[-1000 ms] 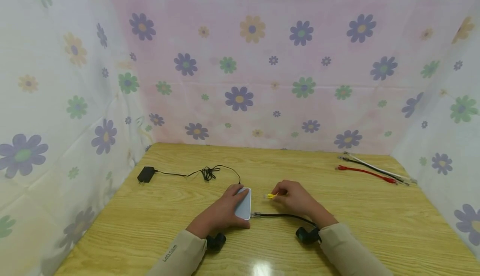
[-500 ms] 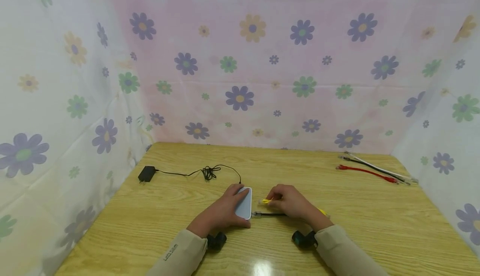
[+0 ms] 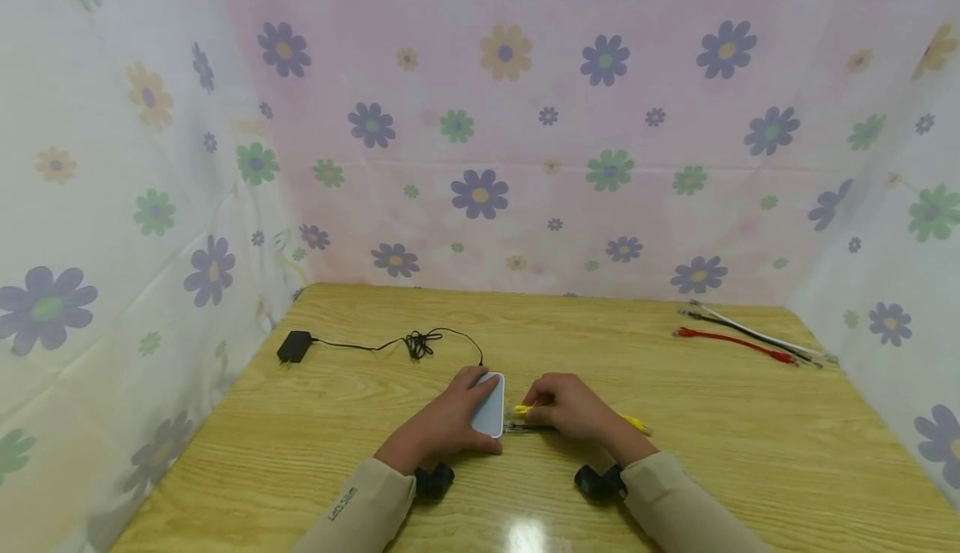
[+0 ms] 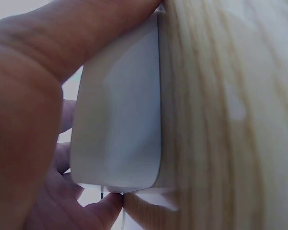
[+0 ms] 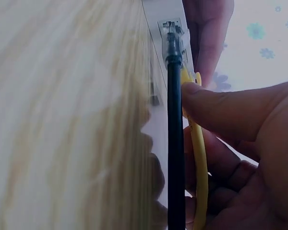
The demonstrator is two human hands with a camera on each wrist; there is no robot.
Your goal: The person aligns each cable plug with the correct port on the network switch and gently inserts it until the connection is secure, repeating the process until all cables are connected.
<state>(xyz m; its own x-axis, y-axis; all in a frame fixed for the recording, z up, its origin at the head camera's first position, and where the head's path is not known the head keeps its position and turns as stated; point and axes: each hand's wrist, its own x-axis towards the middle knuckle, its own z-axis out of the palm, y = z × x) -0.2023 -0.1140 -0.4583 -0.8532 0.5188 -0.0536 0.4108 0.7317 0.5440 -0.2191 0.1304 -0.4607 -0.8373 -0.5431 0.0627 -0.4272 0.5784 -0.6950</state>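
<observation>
My left hand (image 3: 438, 421) grips a small white box with network ports (image 3: 489, 409) on the table, thumb at its near edge and fingers at the far side. In the left wrist view, the smooth wall of the white box (image 4: 122, 110) is within that grip. A black network cable (image 5: 176, 143) has its clear plug in a port on the box's right side. My right hand (image 3: 573, 411) pinches a yellow network cable (image 5: 200, 167) close to its plug, just beyond the black cable. The yellow plug is mostly hidden; I cannot tell whether it touches a port.
A black power adapter (image 3: 295, 347) lies at the left; its thin cord (image 3: 418, 345), partly bundled, runs to the box's back. At the far right lie a red cable (image 3: 735, 340), a black cable (image 3: 750, 335) and a white cable (image 3: 765, 332). A floral curtain (image 3: 420, 203) stands behind the table.
My right hand has moved left and slightly nearer to me, bringing the yellow plug from a gap to close beside the box. My left hand keeps its grip on the box.
</observation>
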